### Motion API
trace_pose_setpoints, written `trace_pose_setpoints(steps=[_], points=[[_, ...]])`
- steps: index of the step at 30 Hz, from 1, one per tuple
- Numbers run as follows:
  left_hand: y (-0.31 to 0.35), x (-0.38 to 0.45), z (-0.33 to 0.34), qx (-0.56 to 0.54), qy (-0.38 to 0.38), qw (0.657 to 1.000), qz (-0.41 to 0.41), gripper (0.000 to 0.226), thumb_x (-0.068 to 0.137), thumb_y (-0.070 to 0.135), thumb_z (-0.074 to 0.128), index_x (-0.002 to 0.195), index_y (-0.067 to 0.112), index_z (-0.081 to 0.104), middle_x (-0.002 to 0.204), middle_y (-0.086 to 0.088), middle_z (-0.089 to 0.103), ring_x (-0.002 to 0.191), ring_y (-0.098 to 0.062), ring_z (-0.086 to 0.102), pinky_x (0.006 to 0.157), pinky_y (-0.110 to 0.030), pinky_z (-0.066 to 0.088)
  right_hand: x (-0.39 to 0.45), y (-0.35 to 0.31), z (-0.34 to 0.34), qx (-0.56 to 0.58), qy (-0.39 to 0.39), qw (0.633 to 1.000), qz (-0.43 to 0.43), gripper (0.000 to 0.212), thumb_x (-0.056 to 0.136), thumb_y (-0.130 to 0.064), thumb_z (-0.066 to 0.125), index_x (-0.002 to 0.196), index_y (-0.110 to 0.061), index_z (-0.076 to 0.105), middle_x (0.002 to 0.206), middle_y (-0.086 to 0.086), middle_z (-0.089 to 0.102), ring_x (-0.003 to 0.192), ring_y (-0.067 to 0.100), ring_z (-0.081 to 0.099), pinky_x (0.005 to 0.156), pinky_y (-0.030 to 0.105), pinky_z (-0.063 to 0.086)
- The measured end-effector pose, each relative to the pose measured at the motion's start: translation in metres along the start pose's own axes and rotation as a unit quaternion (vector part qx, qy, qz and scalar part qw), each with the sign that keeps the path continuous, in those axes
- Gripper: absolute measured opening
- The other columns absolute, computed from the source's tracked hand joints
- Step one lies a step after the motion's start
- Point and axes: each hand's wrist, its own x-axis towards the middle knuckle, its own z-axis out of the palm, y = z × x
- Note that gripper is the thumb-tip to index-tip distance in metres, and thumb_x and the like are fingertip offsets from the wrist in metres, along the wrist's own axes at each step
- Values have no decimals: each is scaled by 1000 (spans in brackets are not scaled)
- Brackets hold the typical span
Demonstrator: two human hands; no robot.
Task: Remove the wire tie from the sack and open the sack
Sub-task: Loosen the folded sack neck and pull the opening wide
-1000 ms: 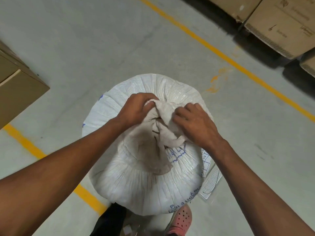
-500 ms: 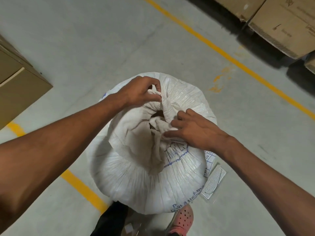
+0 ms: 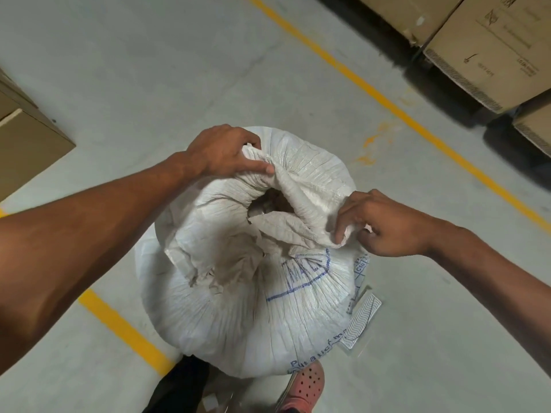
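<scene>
Since a second ago, both hands are drawn apart: left hand and right hand are clamped on the sack mouth's opposite edges, widening it; sack stands on floor.

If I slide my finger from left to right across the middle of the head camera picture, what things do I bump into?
Brown cardboard box at the left edge → left hand gripping the sack's rim → dark opening of the white woven sack → right hand pinching the rim → yellow painted floor line.
</scene>
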Motion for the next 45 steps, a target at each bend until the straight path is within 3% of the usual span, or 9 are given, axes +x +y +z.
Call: trace_pose_setpoints(steps=[2,9,17,20,25,31,34,40,45], points=[[0,2,2,16,-7,1000,0,88,71,97,51,126,31,70,71,13,57,86,-22,57,79,-37,41,-3,2,2,61,-8,997,41,21,83,-51,58,82,-38,75,91,-17,71,97,6,61,76,25,44],[20,6,15,78,22,997,-1,94,73,100,37,128,31,69,75,6,66,100,-31,70,90,-43,47,2,12,13,-155,12,986,52,96,71,-105,21,60,-14,50,56,3,53,60,20,51,86,34,34],[34,6,43,132,70,989,0,71,87,84,50,126,27,63,119,-5,70,115,-31,62,101,-50,37,0,8,24,-346,-2,933,-98,49,109,-54,37,149,-26,35,57,-1,54,56,26,51,88,37,47],[42,-4,47,133,145,981,2,51,88,65,70,113,23,58,107,-3,65,102,-30,61,91,-47,41,-4,11,29,-362,-7,928,-92,83,99,-13,62,165,-26,13,50,-2,42,48,23,39,76,33,43],[49,-26,59,26,126,992,-14,36,103,54,56,87,21,56,63,7,56,65,-27,64,64,-35,43,-7,22,37,-377,10,923,-80,49,86,-17,77,131,-30,63,60,-10,52,62,19,56,71,33,27],[26,-49,75,149,53,987,13,91,79,98,37,147,40,52,141,-5,60,126,-29,57,100,-53,43,-8,10,25,-320,25,941,-112,41,67,-15,87,103,-32,76,126,-5,64,93,24,60,73,38,48],[14,-60,83,132,55,990,4,84,83,94,33,136,35,61,130,-5,65,126,-31,58,110,-58,35,-12,-3,18,-292,-1,948,-127,33,73,-22,84,104,-34,77,146,-19,59,103,22,56,79,35,47],[12,-69,75,-147,24,989,-15,81,87,92,30,100,23,70,89,3,74,81,-18,65,77,-41,50,-25,-21,25,-231,-100,963,-100,12,72,-17,53,75,-28,50,92,-13,67,99,14,53,85,35,42],[-2,-54,21,-61,79,995,28,68,93,82,44,66,20,51,56,3,54,59,-22,56,63,-41,47,-30,-27,23,-205,-122,969,-62,14,70,-17,52,78,-27,49,69,-8,55,76,16,52,80,30,32]])
